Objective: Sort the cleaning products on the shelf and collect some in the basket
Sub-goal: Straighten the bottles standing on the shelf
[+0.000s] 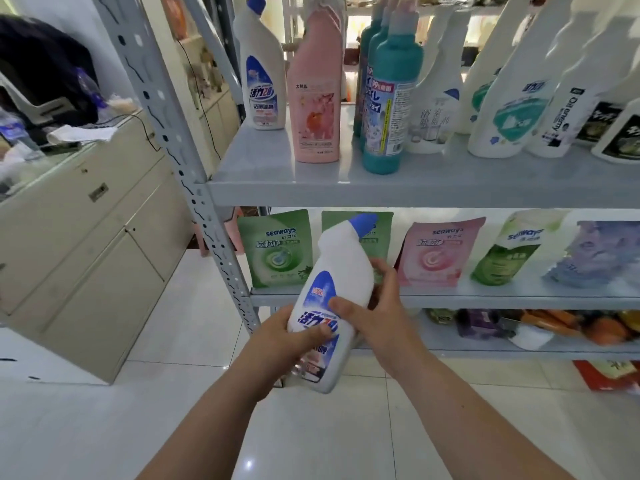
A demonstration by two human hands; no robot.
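Note:
I hold a white toilet-cleaner bottle (pixel 337 271) with a blue angled cap in both hands, tilted, in front of the grey metal shelf (pixel 415 188). My left hand (pixel 287 336) grips its lower body from the left. My right hand (pixel 377 306) wraps its middle from the right, thumb on the label. A matching white bottle (pixel 261 67) stands at the upper shelf's left end, beside a pink bottle (pixel 317 98) and teal bottles (pixel 389 105). No basket is in view.
White spray bottles (pixel 512 98) fill the upper shelf's right side. Green (pixel 277 251), pink (pixel 436 254) and purple refill pouches line the middle shelf. Bagged items lie on the lowest shelf (pixel 519 348). A beige cabinet (pixel 86 244) stands left on the white tiled floor.

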